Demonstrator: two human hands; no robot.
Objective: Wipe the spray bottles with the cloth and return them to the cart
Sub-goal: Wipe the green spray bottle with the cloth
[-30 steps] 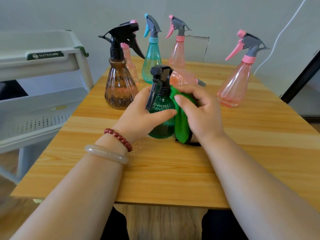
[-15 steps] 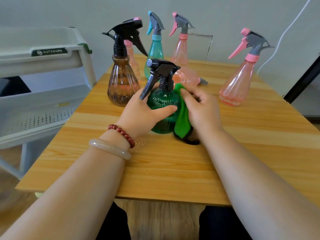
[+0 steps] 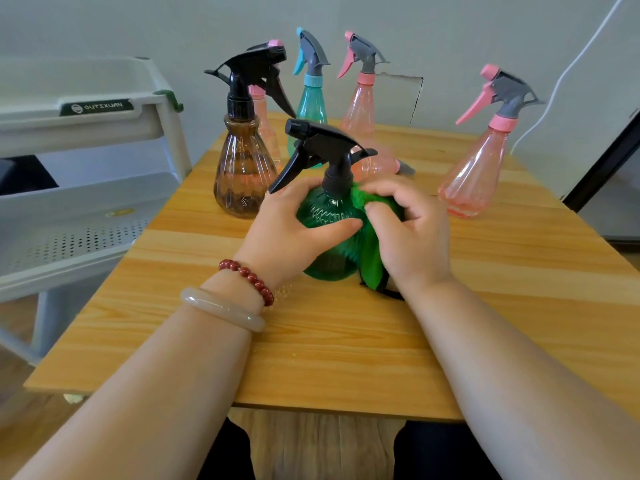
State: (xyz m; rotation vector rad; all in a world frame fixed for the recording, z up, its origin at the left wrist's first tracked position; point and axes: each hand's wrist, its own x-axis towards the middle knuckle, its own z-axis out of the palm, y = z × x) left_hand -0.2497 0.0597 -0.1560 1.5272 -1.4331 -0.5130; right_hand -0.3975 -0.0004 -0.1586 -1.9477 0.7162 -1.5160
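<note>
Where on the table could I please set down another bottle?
Bare: the right side of the table, nearer than the right pink bottle, and the left strip nearer than the brown bottle. Crowded: the far end around the teal bottle, and the middle, where the left hand holds the green bottle and the right hand the cloth.

Bright, soft, even light; source unclear. Faint shadows on worktop (image 3: pixel 346 358), mild sheen on wood. Wide-angle bend at edges: cart (image 3: pixel 86 109) rails curve. Whole pic slightly soft, esp. corners & bottom edge.
</note>
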